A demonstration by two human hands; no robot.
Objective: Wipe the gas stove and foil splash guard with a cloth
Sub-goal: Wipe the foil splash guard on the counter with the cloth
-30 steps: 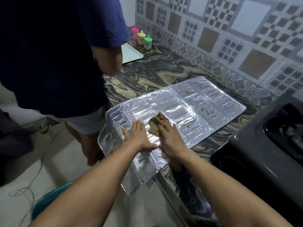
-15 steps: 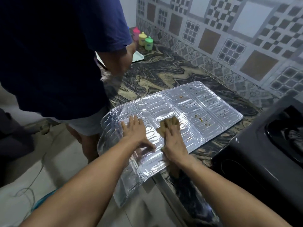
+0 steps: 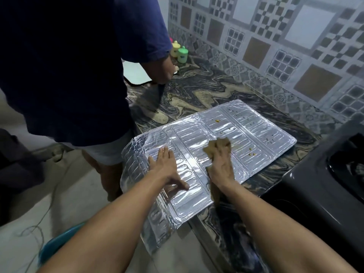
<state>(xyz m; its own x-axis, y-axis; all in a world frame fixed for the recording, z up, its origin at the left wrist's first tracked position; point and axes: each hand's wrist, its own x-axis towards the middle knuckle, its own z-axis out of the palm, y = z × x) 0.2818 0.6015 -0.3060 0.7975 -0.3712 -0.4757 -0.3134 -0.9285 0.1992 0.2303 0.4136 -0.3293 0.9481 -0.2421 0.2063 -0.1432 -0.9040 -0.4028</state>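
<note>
Splash guard lie: the foil splash guard (image 3: 242, 133) lies flat on the marbled countertop (image 3: 197, 93), its long axis running from the near-left counter edge toward the far-right, up to the dark gas stove (image 3: 323, 186); its near-left panel hangs over the counter edge and bends downward.
Cloth lie: the brown cloth (image 3: 216, 145) sits bunched on the middle panel, and a tail of it trails back under the wrist toward the near edge of the foil.
Left hand: the left hand (image 3: 167, 166) lies palm down on the left panel, fingers straight and together pointing away, thumb spread to the right, pressing the foil flat.
Right hand: the right hand (image 3: 221, 166) lies palm down over the cloth with fingers extended forward, pressing it onto the foil; both forearms reach in from the bottom.
Splash guard look: silver, shiny, embossed with rows of oblong ridges, creased between panels, with small yellow-brown specks on the right-hand panels.
Surroundings: a second person (image 3: 69, 66) in a dark blue shirt stands at the left; a yellow jar (image 3: 175, 49) and a green jar (image 3: 182, 54) stand at the patterned tile wall (image 3: 295, 36).
</note>
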